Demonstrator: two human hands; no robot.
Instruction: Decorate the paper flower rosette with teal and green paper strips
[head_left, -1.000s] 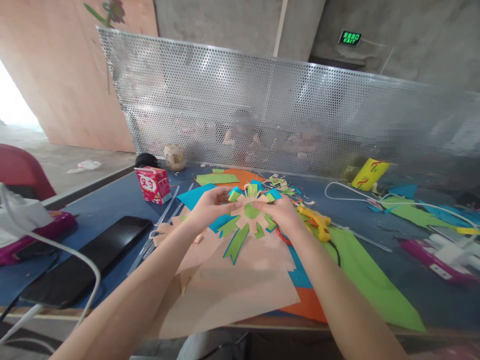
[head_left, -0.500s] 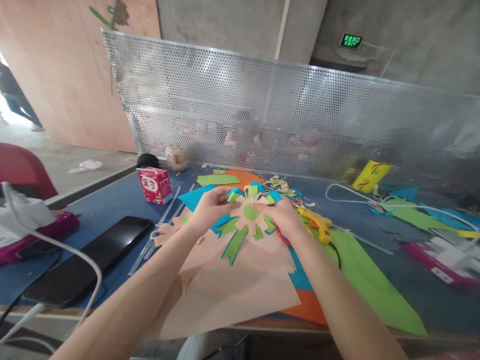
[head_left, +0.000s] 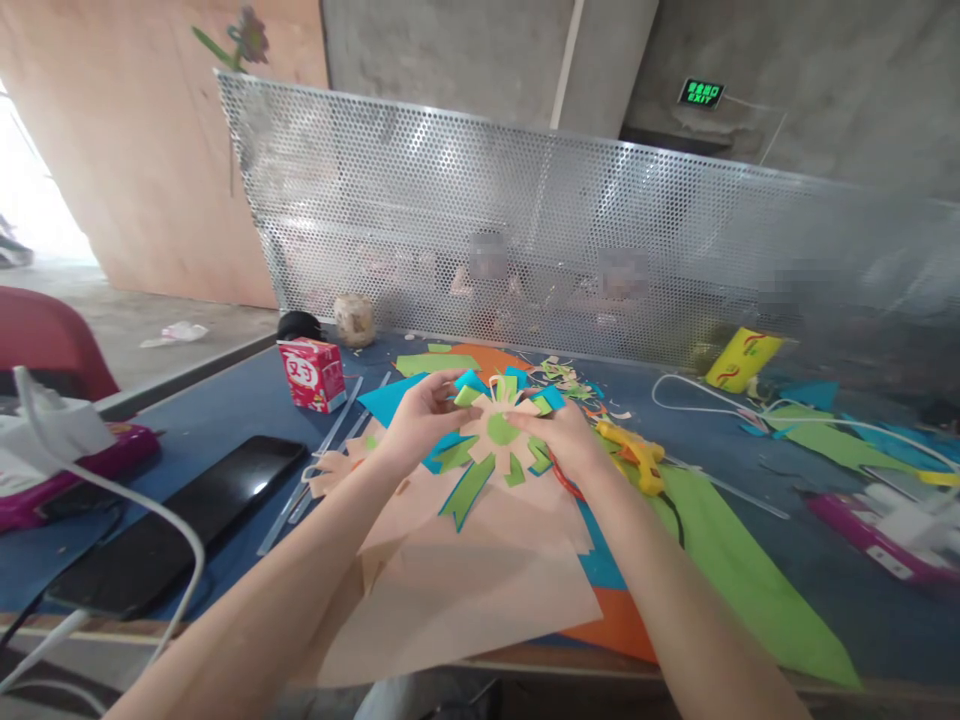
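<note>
A layered paper flower (head_left: 501, 428) in peach, green and blue is held up over the table, with a green centre and a notched green tail edged in blue. My left hand (head_left: 429, 412) grips its left petals between thumb and fingers. On the right side, my right hand (head_left: 562, 432) pinches the flower, its thumb lying across the petals near the centre. Some fingertips are hidden behind the paper. Beneath lies a large peach sheet (head_left: 465, 590). Beside my left forearm is a second peach paper cutout (head_left: 341, 468). A yellow glue gun (head_left: 634, 455) lies right of my right hand.
A black phone (head_left: 180, 525), clear glue sticks (head_left: 315, 480) and a red box (head_left: 311, 373) are at left. Green paper (head_left: 757, 560) lies at right, with a power strip (head_left: 877, 540) and a cable. Paper scraps (head_left: 566, 378) lie before a perforated metal screen (head_left: 420, 210).
The flower has shifted very slightly, and my right thumb lies a little further over its petals. Both hands keep their hold. The whole view has moved a little.
</note>
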